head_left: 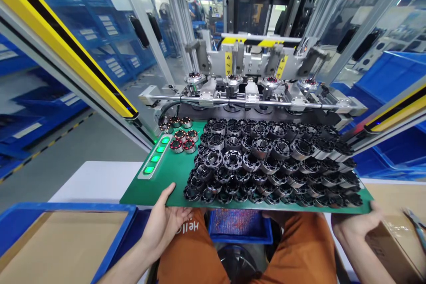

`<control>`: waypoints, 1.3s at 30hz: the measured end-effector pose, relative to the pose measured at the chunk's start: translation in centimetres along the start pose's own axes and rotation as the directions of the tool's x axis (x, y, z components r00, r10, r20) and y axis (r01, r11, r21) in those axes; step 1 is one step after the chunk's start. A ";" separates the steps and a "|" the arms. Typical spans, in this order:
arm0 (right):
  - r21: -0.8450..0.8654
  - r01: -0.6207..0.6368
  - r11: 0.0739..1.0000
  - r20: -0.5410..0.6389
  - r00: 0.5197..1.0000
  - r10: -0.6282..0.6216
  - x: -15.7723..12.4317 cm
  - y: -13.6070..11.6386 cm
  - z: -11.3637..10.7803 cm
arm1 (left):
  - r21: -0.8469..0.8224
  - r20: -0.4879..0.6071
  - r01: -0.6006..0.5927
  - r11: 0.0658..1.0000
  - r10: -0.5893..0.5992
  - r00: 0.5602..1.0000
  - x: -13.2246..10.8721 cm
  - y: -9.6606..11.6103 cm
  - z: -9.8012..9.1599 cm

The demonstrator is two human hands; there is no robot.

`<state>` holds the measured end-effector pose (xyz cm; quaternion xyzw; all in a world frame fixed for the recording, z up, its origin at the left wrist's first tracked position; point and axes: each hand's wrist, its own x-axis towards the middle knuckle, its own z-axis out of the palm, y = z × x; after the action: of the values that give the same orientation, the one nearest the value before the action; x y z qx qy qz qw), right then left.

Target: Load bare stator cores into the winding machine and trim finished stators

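Observation:
My left hand [166, 217] grips the front edge of a green board [133, 193], with the thumb on top and the fingers curled below. At the board's front right corner, my right hand [357, 224] holds the edge from beneath, its fingers partly hidden. Several rows of black-and-silver motor stator cores [233, 159] stand stacked across the board's middle and right. On its left lies a small group of stators wound with copper-red wire [189, 145]. Beside these is a strip of green-lit buttons [155, 159].
Behind the board stands a machine with a row of fixtures [233, 80] holding stators. Yellow-and-black posts [100, 75] flank both sides. A blue bin [239, 226] sits below between the knees, a blue tray with cardboard [131, 217] at left, pliers [414, 219] on a carton at right.

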<state>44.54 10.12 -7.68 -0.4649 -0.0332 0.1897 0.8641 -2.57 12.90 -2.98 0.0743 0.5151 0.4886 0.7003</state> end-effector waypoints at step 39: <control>0.002 -0.012 1.000 0.005 1.000 0.012 0.2 0.0 -0.1 | -0.012 -0.016 0.011 1.000 -0.011 1.000 -0.1 0.1 0.2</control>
<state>44.75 10.06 -7.77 -0.4639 -0.0323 0.1961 0.8633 -2.47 12.90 -2.75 0.0633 0.5181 0.4886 0.6992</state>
